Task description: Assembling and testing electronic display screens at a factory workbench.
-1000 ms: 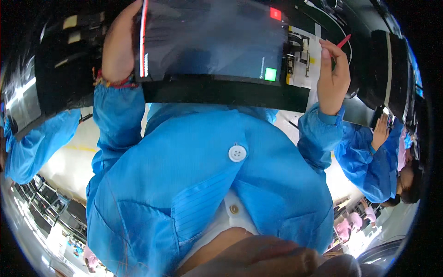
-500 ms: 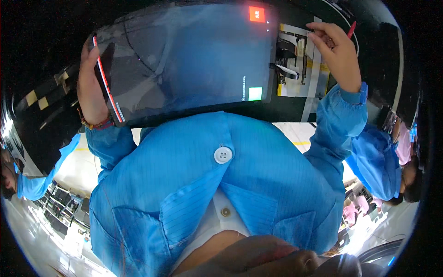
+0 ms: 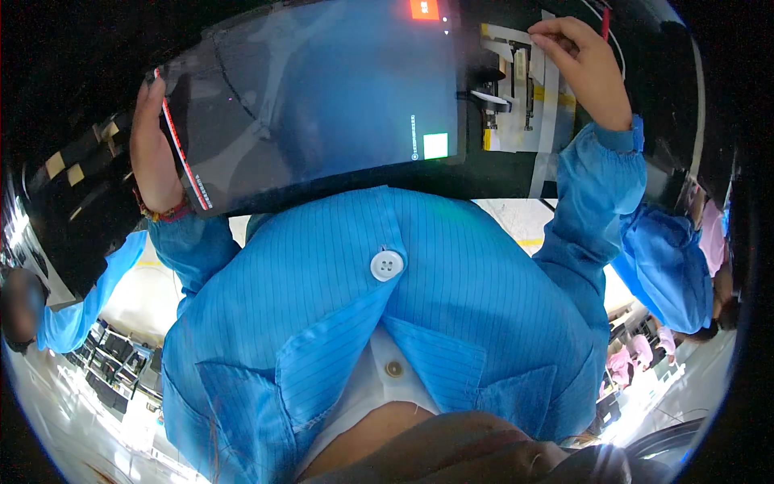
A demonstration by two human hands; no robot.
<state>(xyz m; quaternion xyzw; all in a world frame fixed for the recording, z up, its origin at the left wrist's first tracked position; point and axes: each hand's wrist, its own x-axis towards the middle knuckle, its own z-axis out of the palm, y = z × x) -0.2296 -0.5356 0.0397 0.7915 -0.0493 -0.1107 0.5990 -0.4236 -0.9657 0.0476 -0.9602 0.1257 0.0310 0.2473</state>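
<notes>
A large dark flat screen (image 3: pixel 339 89), lit with a red block at its top right and a pale green block lower down, lies before me, tilted. My left hand (image 3: pixel 157 149) grips its left edge, thumb along the red and white strip and the other fingers mostly hidden. To the right of the screen sits a small fixture (image 3: pixel 501 139) with a circuit board, yellow edges and pale tape strips. Over its top edge is my right hand (image 3: pixel 587 68), thumb and index finger brought together in a pinch. Whatever may be between those fingertips is too small to make out.
A black strap or cable with a white end (image 3: pixel 490 101) reaches from the screen's side to the fixture. A red pen-like thing (image 3: pixel 605 24) stands behind my right hand. People in blue work clothes are at left and right (image 3: pixel 665 270). Yellowish squares (image 3: pixel 75 176) show at far left.
The screen and fixture sit a little higher and further left in the picture. My right thumb and index finger have come closer together at the fixture's top. My left hand stays on the screen's edge.
</notes>
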